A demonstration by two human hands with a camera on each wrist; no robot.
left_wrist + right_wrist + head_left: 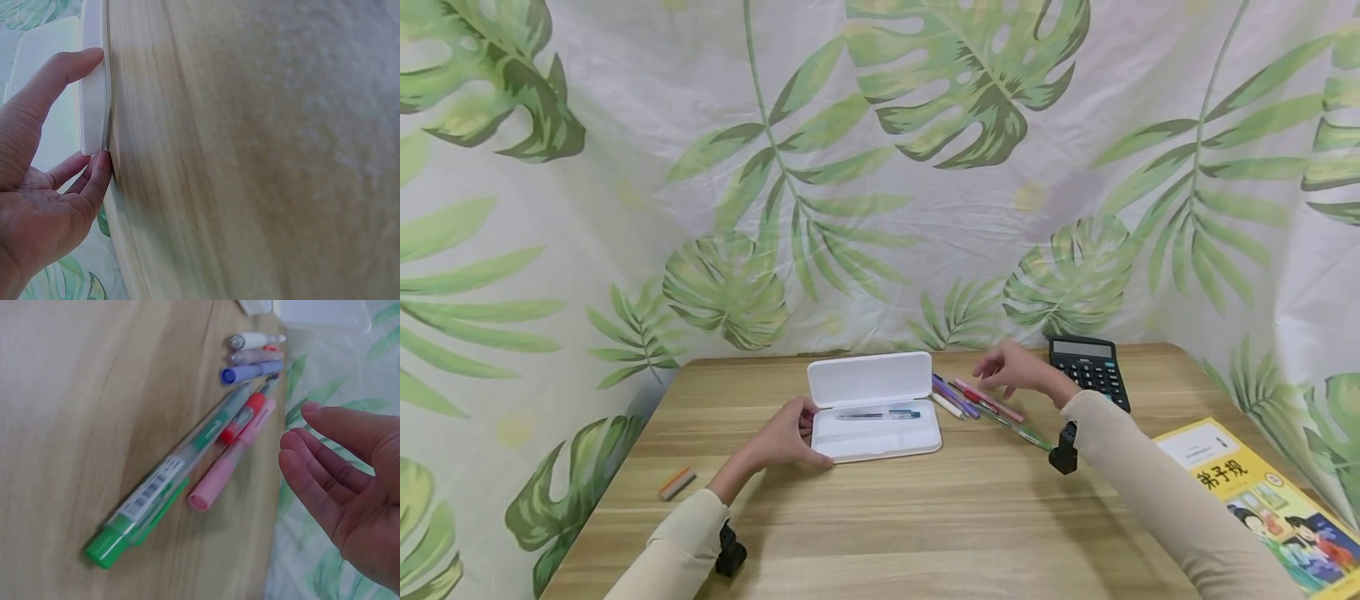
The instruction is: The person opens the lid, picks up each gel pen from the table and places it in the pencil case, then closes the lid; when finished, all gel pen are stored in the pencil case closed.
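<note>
A white pencil case lies with its lid raised at the back middle of the table, a clear pen with a dark teal end inside. My left hand holds the case's left end, thumb on the front wall and fingers at the corner, as the left wrist view shows. Over the loose pens, my right hand hovers with relaxed fingers and nothing in them. Below it lie a green pen, a pink pen and a red pen. Beside these are a blue pen and a white pen.
A black calculator sits at the back right. Near the right edge lies a yellow picture-covered book, partly behind my right sleeve. An orange and grey eraser is on the left side. A leaf-patterned cloth hangs behind the wooden table.
</note>
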